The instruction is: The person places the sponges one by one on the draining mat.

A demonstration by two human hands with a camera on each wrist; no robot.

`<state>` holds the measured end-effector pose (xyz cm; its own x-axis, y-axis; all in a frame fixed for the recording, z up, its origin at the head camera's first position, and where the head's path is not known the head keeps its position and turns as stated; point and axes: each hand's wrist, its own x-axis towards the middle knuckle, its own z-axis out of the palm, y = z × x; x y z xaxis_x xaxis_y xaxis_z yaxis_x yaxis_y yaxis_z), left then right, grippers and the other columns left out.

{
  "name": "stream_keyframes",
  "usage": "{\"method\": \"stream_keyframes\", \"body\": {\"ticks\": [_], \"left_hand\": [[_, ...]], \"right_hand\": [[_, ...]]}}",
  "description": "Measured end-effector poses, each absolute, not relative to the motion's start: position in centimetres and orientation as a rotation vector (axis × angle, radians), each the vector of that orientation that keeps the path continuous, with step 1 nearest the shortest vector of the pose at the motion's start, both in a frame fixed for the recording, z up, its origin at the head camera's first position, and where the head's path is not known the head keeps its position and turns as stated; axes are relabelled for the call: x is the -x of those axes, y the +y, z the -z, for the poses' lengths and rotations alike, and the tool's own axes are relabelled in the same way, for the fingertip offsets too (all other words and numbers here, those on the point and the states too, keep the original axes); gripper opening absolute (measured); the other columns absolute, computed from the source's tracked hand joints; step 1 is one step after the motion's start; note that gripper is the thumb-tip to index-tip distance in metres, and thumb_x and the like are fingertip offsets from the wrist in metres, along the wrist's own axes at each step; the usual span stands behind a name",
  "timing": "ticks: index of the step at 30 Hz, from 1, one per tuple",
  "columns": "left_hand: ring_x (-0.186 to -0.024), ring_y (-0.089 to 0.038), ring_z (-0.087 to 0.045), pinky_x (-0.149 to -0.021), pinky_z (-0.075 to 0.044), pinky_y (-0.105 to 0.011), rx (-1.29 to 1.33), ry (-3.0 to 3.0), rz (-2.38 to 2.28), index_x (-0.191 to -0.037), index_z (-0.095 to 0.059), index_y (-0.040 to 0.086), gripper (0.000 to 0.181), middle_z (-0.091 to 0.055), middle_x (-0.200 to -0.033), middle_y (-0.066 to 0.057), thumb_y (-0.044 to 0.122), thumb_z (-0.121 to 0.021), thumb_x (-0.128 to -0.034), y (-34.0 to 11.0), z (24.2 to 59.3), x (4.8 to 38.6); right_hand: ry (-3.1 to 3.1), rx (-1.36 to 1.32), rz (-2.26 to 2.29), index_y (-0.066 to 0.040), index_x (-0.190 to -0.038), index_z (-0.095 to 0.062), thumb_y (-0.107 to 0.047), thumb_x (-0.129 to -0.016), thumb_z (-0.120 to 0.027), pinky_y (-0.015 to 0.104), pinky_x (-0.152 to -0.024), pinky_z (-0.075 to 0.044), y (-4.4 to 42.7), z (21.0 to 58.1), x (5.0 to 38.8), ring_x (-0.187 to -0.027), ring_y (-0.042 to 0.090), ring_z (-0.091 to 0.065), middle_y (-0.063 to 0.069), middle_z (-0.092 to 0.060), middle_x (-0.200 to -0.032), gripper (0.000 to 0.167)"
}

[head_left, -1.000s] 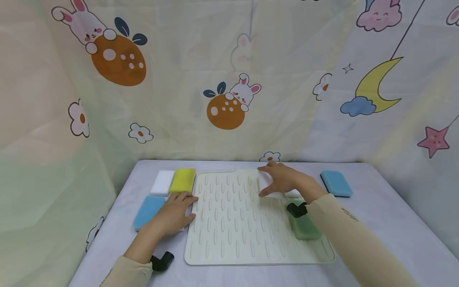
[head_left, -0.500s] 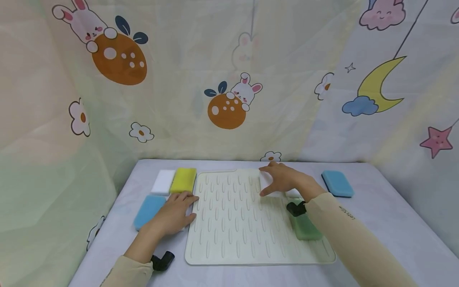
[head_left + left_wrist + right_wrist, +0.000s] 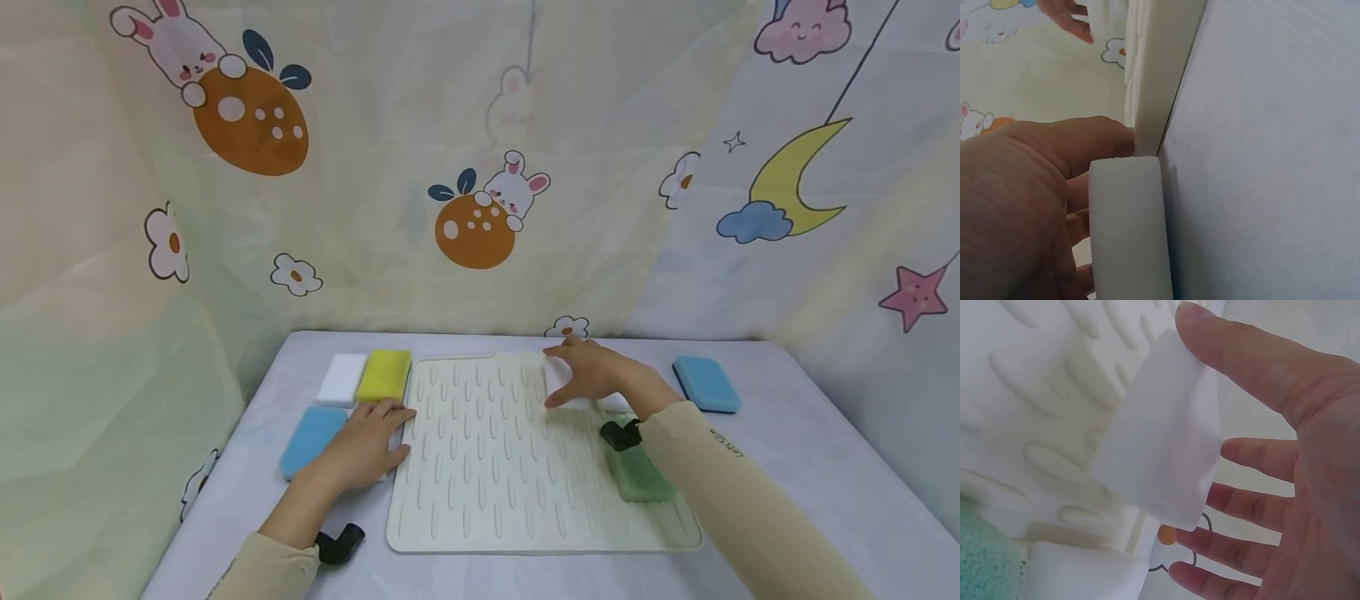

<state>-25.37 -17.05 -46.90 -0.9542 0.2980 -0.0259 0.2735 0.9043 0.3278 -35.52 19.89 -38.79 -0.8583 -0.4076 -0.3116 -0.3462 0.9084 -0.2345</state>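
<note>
Fingers (image 3: 1232, 547) unmoved and unclenched: right hand (image 3: 588, 372) spread about white block (image 3: 1154, 437), left hand (image 3: 360, 443) relaxed at mat (image 3: 480, 467) edge.

My left arm (image 3: 295, 515) comes forward from the lower left, and my left hand (image 3: 367, 446) shows its back to me, the fingers loosely spread and the left thumb (image 3: 1100, 140) apart from them. My right arm (image 3: 750, 508) reaches farther, slanting toward the left. Of my right hand (image 3: 588, 371), the right thumb (image 3: 1235, 350) stands well away from four nearly straight, separated fingers (image 3: 1250, 506).
</note>
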Motion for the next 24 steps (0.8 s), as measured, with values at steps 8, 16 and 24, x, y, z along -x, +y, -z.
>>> {"method": "stream_keyframes", "body": {"ticks": [8,16,24], "left_hand": [[-0.141,-0.037,-0.042,-0.115,-0.04,-0.056,-0.444,2.989,-0.508,-0.148,-0.057,0.012,0.055,-0.052,-0.151,-0.01,0.03,-0.071,-0.0976,-17.05,46.87,25.34],[-0.14,-0.036,-0.043,-0.115,-0.041,-0.055,-0.442,2.996,-0.494,-0.147,-0.058,0.012,0.055,-0.053,-0.149,-0.009,0.03,-0.072,-0.0971,-17.0,46.94,25.4],[-0.141,-0.036,-0.041,-0.115,-0.041,-0.055,-0.427,2.985,-0.503,-0.148,-0.057,0.012,0.056,-0.051,-0.151,-0.009,0.03,-0.071,-0.0974,-17.03,46.9,25.36]], "right_hand": [[2.717,0.556,0.232,-0.016,-0.162,-0.036,-0.057,-0.084,-0.081,0.069,-0.116,-0.034,19.9,38.69,35.58,-0.156,0.05,-0.02,0.022,-0.016,-0.171,0.099],[2.72,0.572,0.23,-0.015,-0.162,-0.037,-0.057,-0.084,-0.081,0.07,-0.118,-0.03,20.08,38.71,35.76,-0.157,0.051,-0.017,0.024,-0.013,-0.172,0.098],[2.715,0.557,0.229,-0.018,-0.162,-0.037,-0.058,-0.084,-0.081,0.069,-0.119,-0.03,20.03,38.53,35.86,-0.156,0.05,-0.021,0.023,-0.013,-0.172,0.098]]}}
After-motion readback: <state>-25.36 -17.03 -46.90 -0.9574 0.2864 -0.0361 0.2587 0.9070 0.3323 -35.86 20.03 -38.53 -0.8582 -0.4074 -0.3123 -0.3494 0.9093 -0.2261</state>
